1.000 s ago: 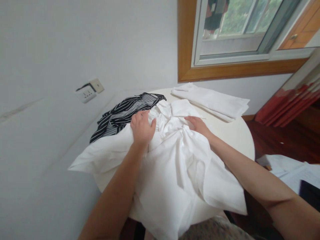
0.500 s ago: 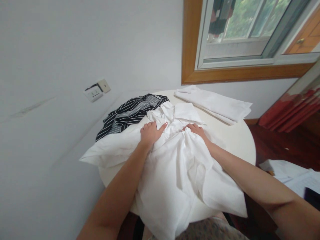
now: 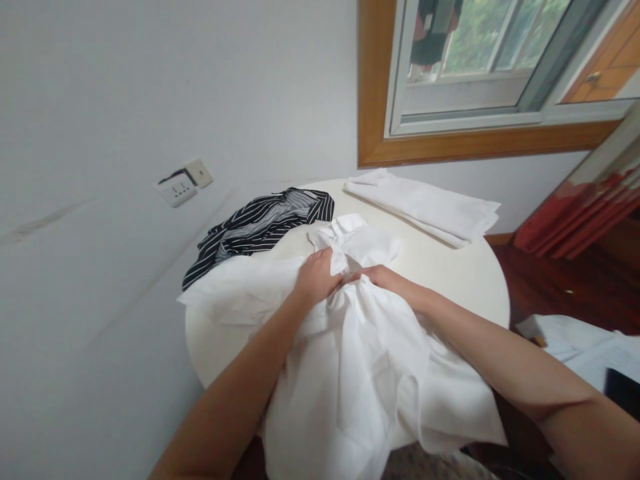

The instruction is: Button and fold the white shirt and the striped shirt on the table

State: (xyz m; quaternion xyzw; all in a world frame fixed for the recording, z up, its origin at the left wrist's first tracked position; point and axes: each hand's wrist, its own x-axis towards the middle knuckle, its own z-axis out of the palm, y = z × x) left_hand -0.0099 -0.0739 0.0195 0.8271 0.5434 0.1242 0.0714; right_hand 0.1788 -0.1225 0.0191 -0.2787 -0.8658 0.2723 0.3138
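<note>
A white shirt (image 3: 345, 373) lies bunched across the round table, its lower part hanging over the near edge and one sleeve (image 3: 240, 283) spread out to the left. My left hand (image 3: 319, 277) is closed on the gathered cloth near the collar end. Close beside it, my right hand (image 3: 377, 277) also grips the cloth, with folds running down from its fingers. The fingertips of both hands are partly hidden in the fabric.
Behind the shirt, a black-and-white striped garment (image 3: 260, 223) lies crumpled against the wall. A folded white cloth (image 3: 425, 205) rests at the back right of the table (image 3: 470, 293). Papers (image 3: 590, 350) are at the lower right, below a red curtain (image 3: 565, 217).
My hands have come closer together and slightly nearer to me, bunching the shirt between them. Its collar end has drawn in, and the left sleeve has shifted right.
</note>
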